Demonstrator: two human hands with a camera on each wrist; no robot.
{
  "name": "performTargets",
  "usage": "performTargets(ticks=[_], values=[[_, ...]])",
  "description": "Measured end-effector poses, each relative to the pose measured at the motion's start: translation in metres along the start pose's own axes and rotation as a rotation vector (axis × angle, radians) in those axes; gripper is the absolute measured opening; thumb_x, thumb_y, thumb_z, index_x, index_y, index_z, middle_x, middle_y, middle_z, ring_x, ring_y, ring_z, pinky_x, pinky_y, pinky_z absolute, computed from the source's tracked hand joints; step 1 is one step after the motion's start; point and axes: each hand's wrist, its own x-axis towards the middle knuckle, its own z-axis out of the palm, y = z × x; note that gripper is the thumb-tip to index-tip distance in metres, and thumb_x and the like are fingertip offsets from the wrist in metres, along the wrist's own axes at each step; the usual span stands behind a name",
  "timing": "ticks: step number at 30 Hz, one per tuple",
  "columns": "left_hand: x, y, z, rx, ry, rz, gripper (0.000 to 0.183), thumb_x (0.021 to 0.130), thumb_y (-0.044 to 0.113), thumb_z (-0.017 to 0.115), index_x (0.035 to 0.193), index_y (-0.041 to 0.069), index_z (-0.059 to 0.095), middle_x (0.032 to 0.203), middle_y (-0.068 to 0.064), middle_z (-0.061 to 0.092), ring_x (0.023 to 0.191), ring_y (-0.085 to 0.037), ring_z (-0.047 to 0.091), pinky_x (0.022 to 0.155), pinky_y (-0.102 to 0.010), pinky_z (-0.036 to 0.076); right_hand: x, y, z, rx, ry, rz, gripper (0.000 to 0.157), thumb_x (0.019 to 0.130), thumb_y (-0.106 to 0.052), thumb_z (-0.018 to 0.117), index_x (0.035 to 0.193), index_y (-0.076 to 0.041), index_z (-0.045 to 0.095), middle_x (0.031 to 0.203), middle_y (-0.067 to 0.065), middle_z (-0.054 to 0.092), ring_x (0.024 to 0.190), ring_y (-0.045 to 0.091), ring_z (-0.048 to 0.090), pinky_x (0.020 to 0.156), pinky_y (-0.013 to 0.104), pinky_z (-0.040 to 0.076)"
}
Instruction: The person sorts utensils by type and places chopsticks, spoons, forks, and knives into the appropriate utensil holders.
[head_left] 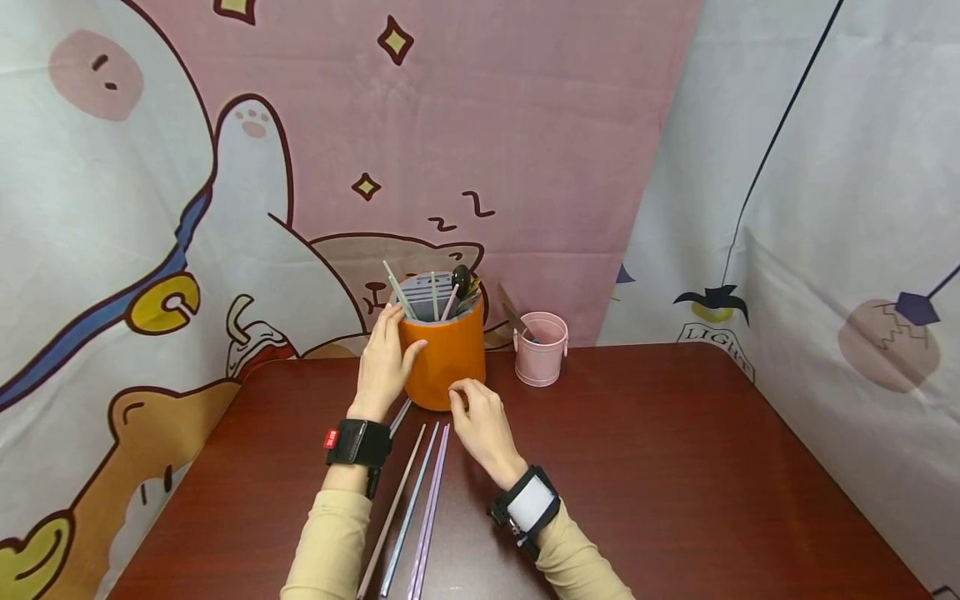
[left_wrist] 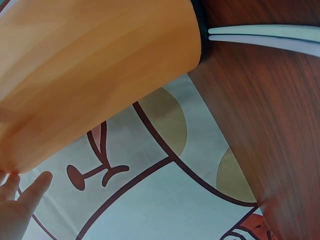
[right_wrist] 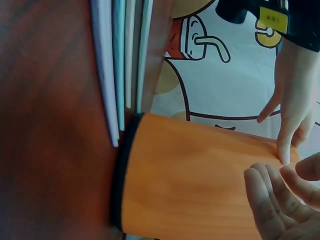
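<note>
An orange cylindrical container (head_left: pixel 446 362) with a dark base stands upright at the table's back, several thin sticks (head_left: pixel 433 296) and a black rounded item (head_left: pixel 461 279) poking out of its top. My left hand (head_left: pixel 381 362) touches its left side near the rim, fingers extended. In front of its lower right side is my right hand (head_left: pixel 480 421), fingers loosely bent around nothing. Long thin sticks in tan, light blue and purple (head_left: pixel 430 512) lie on the table between my forearms. Two pale sticks (left_wrist: pixel 265 37) reach up to the container's base in the left wrist view.
A small pink bucket (head_left: pixel 540 354) with a brown-bladed item (head_left: pixel 513 312) leaning in it stands right of the container. The reddish-brown table (head_left: pixel 675 467) meets a cartoon-printed cloth (head_left: pixel 525 150) at the back.
</note>
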Motion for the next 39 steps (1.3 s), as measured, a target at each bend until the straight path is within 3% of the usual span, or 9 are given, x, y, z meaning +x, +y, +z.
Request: performTargets(ticks=[7, 11, 16, 21, 24, 29, 34, 39], values=[[0.001, 0.001, -0.001, 0.001, 0.017, 0.006, 0.060, 0.089, 0.027, 0.065, 0.134, -0.006, 0.043, 0.142, -0.018, 0.043, 0.140, -0.032, 0.034, 0.104, -0.050, 0.042, -0.011, 0.001, 0.007, -0.046, -0.037, 0.070, 0.008, 0.089, -0.013, 0.062, 0.089, -0.009, 0.069, 0.072, -0.001, 0.064, 0.058, 0.005, 0.049, 0.052, 0.014, 0.039], [0.002, 0.000, -0.002, 0.004, 0.020, 0.008, 0.061, 0.089, 0.028, 0.065, 0.134, -0.006, 0.043, 0.142, -0.018, 0.043, 0.140, -0.032, 0.034, 0.102, -0.051, 0.043, -0.017, -0.001, 0.011, -0.086, -0.075, 0.119, 0.006, 0.087, -0.012, 0.063, 0.085, -0.010, 0.069, 0.069, -0.001, 0.063, 0.059, 0.007, 0.052, 0.052, 0.017, 0.040], [0.001, -0.001, -0.001, 0.008, 0.018, 0.002, 0.061, 0.089, 0.028, 0.065, 0.134, -0.006, 0.043, 0.143, -0.017, 0.043, 0.141, -0.032, 0.034, 0.104, -0.051, 0.042, -0.025, -0.003, 0.018, -0.157, -0.204, 0.203, 0.011, 0.085, -0.013, 0.063, 0.075, -0.011, 0.065, 0.066, 0.000, 0.062, 0.058, 0.014, 0.058, 0.049, 0.024, 0.044], [0.000, 0.000, 0.000, 0.007, 0.013, 0.003, 0.061, 0.089, 0.028, 0.065, 0.134, -0.006, 0.042, 0.143, -0.018, 0.042, 0.140, -0.032, 0.034, 0.103, -0.051, 0.043, -0.036, -0.004, 0.023, -0.207, -0.387, 0.274, 0.031, 0.081, -0.011, 0.062, 0.054, -0.013, 0.046, 0.055, -0.002, 0.042, 0.050, 0.014, 0.047, 0.042, 0.029, 0.037], [0.000, 0.000, 0.000, 0.003, 0.008, 0.001, 0.062, 0.088, 0.028, 0.065, 0.135, -0.007, 0.042, 0.143, -0.018, 0.042, 0.140, -0.033, 0.033, 0.103, -0.051, 0.043, -0.043, -0.005, 0.025, -0.223, -0.469, 0.298, 0.038, 0.078, -0.010, 0.063, 0.048, -0.014, 0.039, 0.053, -0.002, 0.039, 0.048, 0.014, 0.042, 0.040, 0.030, 0.034], [0.001, 0.001, 0.001, 0.002, -0.014, -0.017, 0.062, 0.090, 0.030, 0.063, 0.136, -0.006, 0.042, 0.144, -0.017, 0.041, 0.142, -0.031, 0.032, 0.106, -0.050, 0.041, -0.051, -0.009, 0.031, -0.251, -0.541, 0.332, 0.038, 0.075, -0.012, 0.066, 0.049, -0.013, 0.039, 0.055, 0.002, 0.045, 0.050, 0.018, 0.049, 0.041, 0.035, 0.038], [0.001, 0.001, 0.001, -0.003, -0.023, -0.023, 0.062, 0.091, 0.030, 0.062, 0.136, -0.006, 0.041, 0.144, -0.017, 0.041, 0.142, -0.030, 0.031, 0.107, -0.049, 0.040, -0.053, -0.015, 0.036, -0.304, -0.555, 0.338, 0.033, 0.076, -0.015, 0.070, 0.051, -0.010, 0.049, 0.063, 0.009, 0.061, 0.058, 0.027, 0.062, 0.046, 0.040, 0.045], [0.000, 0.000, 0.001, -0.006, -0.012, -0.013, 0.062, 0.090, 0.030, 0.062, 0.136, -0.006, 0.041, 0.144, -0.017, 0.041, 0.142, -0.031, 0.032, 0.107, -0.050, 0.040, -0.053, -0.016, 0.038, -0.340, -0.563, 0.342, 0.032, 0.076, -0.019, 0.072, 0.053, -0.011, 0.051, 0.067, 0.011, 0.065, 0.061, 0.029, 0.064, 0.047, 0.040, 0.047]])
